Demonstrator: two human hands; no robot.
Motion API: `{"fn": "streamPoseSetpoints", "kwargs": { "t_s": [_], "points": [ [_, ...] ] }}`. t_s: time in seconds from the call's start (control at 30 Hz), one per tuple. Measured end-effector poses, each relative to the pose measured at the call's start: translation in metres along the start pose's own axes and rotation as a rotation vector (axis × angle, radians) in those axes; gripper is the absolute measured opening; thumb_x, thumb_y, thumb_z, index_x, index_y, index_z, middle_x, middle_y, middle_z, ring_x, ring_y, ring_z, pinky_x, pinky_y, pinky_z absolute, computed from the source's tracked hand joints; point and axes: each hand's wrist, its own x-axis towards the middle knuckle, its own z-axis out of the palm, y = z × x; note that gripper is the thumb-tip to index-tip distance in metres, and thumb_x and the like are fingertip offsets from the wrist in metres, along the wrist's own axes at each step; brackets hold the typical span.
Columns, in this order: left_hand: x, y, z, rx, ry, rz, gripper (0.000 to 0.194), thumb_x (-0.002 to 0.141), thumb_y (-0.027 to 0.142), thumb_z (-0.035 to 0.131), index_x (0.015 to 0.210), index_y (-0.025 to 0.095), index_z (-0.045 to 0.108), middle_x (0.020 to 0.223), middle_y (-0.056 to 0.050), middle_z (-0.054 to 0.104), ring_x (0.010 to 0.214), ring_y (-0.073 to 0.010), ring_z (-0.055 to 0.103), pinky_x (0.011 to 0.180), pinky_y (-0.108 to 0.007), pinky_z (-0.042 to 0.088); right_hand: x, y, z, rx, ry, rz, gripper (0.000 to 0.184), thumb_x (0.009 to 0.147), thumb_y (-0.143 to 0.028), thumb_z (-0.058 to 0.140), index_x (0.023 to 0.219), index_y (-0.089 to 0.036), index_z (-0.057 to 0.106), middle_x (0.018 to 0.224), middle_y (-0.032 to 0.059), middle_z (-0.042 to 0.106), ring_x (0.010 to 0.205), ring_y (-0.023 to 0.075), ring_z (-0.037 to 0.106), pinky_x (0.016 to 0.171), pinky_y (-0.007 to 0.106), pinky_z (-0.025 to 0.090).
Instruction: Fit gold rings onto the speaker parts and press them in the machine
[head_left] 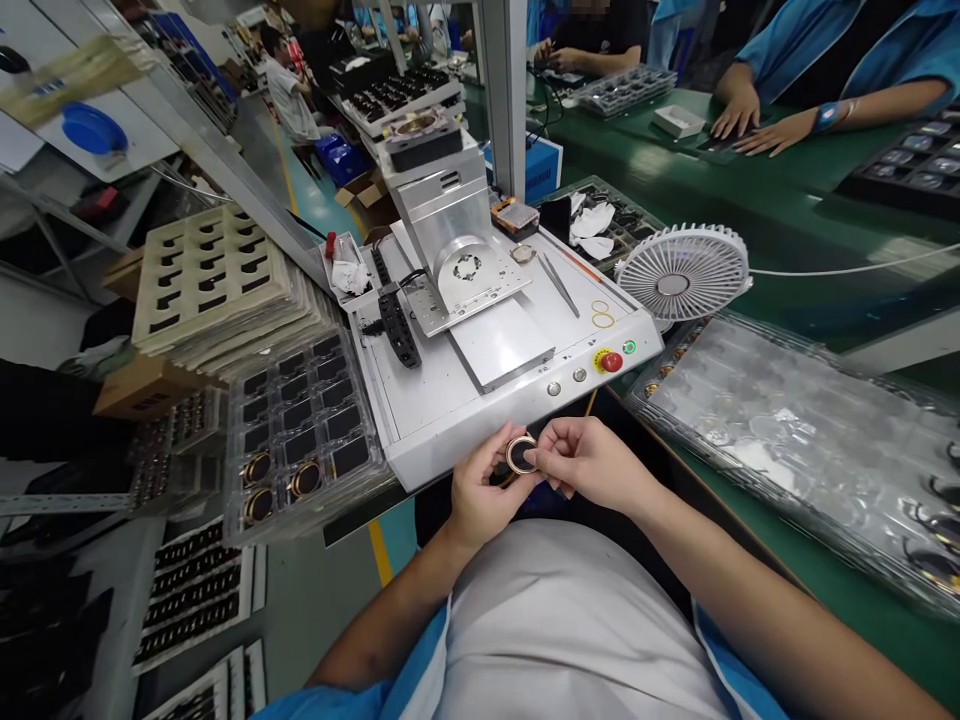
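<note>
Gold-rimmed black ring [521, 455] sits pinched between the fingertips of our left hand [484, 500] and right hand [589, 465], just off the front edge of the white machine [420, 420]; a slipped grip could drop it to the floor [394, 560].

The left hand [486, 492] and right hand [592, 464] meet close together, their fingers [547, 446] curled and pinching, both forearms [750, 600] angling inward.

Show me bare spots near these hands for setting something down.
The white machine deck has a bare patch beside the black perforated bar; green bench mat lies bare past the white round fan. Clear plastic trays crowd the left.
</note>
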Motion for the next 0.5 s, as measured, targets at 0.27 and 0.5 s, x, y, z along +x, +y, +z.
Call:
{"fn": "streamPoseSetpoints", "kwargs": {
  "t_s": [0.27,0.5],
  "points": [
    [0.001,0.003,0.001,0.009,0.021,-0.006,0.062,0.077,0.018,0.087,0.136,0.019,0.066,0.125,-0.015,0.078,0.108,-0.0277,0.078,0.096,-0.038,0.067,0.003,0.013,0.005,-0.087,0.139,-0.082,0.023,0.077,-0.035,0.073,0.072,-0.02,0.056,0.057,-0.0018,0.062,0.047,0.0106,0.05,0.043,0.019,0.036],
    [0.0,-0.012,0.014,-0.018,-0.184,0.11,0.069,0.079,0.016,0.084,0.143,0.023,0.059,0.134,-0.013,0.073,0.113,-0.0285,0.075,0.1,-0.045,0.065,-0.023,0.036,-0.028,0.15,0.113,-0.04,0.043,0.073,-0.056,0.081,0.079,-0.02,0.057,0.063,-0.0032,0.06,0.05,0.0113,0.051,0.045,0.021,0.042]
  ]
}}
